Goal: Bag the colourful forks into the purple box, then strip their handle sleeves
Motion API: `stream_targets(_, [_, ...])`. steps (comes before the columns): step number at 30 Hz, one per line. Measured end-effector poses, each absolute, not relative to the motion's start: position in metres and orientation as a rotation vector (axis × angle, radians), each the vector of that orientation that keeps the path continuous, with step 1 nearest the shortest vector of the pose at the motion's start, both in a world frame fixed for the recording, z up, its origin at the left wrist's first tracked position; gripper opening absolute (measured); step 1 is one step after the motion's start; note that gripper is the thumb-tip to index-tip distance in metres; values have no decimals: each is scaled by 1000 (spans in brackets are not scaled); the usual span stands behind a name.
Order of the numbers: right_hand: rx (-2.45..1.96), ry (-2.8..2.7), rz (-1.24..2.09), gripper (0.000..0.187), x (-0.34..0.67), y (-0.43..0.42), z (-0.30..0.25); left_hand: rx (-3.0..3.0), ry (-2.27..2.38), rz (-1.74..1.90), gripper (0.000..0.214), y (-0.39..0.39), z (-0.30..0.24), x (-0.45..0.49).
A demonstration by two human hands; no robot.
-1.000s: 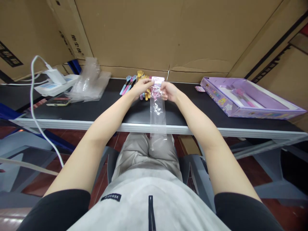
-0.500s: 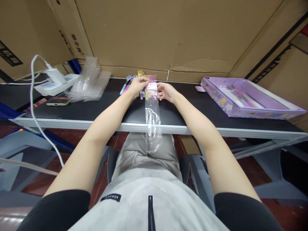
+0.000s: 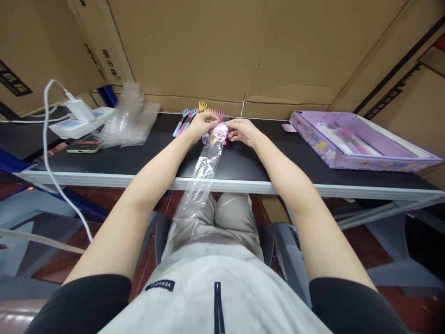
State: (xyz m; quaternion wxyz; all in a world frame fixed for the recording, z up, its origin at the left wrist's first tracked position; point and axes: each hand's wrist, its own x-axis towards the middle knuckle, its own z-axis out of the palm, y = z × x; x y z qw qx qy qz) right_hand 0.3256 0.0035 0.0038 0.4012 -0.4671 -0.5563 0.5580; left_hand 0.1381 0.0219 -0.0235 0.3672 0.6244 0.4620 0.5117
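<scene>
- At the far left, the power strip (image 3: 99,115) and the phone (image 3: 84,147) lie near nine o'clock from the hands, perhaps so that the cable does not disturb the work.
- The pile of clear bags (image 3: 130,123) lies also at nine o'clock, nearer; this place seems chosen for the left hand to reach.
- The claw-headed sticks (image 3: 186,119) lie in a row, from ten to twelve o'clock around the left hand, heads pointing away from the person, probably to keep them in order.
- The left hand (image 3: 202,126) has its thumb and fingers together, clamped on the upper left edge of the held bag (image 3: 205,169).
- The held bag hangs below this grip toward seven o'clock, over the table edge; its shiny pink top part lies between both hands, I think to be handled from two sides.
- The right hand (image 3: 243,131) is at three o'clock of this top, fingertips at its edge; whether they pinch the film, I cannot tell.
- The purple box (image 3: 333,160) stands farther at three o'clock, apparently to leave the middle free.
</scene>
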Motion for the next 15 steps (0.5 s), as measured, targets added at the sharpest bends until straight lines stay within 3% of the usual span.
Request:
stream_targets(7, [-1175,-1452,1402,38,331,7,3,1553,1174,1282,13,27,-28,134])
stream_targets(15, [-1176,-1432,1408,30,333,10,4,1517,1156,1006,18,15,-22,134])
